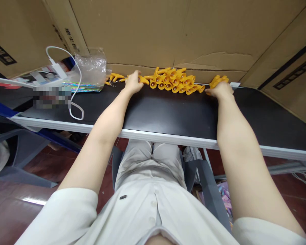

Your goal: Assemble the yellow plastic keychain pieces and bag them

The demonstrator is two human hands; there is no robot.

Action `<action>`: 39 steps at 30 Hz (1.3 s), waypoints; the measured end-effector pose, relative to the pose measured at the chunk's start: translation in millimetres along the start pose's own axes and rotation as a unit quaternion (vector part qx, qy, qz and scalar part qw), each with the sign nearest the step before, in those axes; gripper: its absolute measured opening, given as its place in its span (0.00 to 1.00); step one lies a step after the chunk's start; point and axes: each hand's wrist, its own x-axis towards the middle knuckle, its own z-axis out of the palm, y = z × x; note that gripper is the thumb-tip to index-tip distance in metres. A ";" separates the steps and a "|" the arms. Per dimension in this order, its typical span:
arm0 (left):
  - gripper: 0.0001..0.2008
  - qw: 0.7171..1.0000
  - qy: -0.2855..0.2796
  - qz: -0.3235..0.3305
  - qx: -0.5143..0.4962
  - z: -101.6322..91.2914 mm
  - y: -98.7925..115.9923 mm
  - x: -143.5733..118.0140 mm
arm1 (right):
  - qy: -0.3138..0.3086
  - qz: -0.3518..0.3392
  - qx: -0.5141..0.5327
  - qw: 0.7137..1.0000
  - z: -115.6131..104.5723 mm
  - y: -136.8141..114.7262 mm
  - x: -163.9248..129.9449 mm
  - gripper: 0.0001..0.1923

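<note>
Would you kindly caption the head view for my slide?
Both hands, left and right, rest on yellow plastic parts lined along a black table.

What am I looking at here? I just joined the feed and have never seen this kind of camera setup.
There is no machine: a person wears one camera on the head, looking down at their own bare arms and lap. They sit at a black table with cardboard behind it. Along the far edge lies a row of small orange parts. The left hand rests on parts at the row's left end; the right hand rests against a small cluster at its right. Whether either hand grips a part cannot be told. At the far left are a clear bag and a white cable.
</note>
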 end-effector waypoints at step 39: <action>0.18 0.895 -0.026 -0.059 -0.441 9.1 48.1 -4.1 | -0.060 -0.354 0.025 0.933 24.1 -108.7 -67.8 0.18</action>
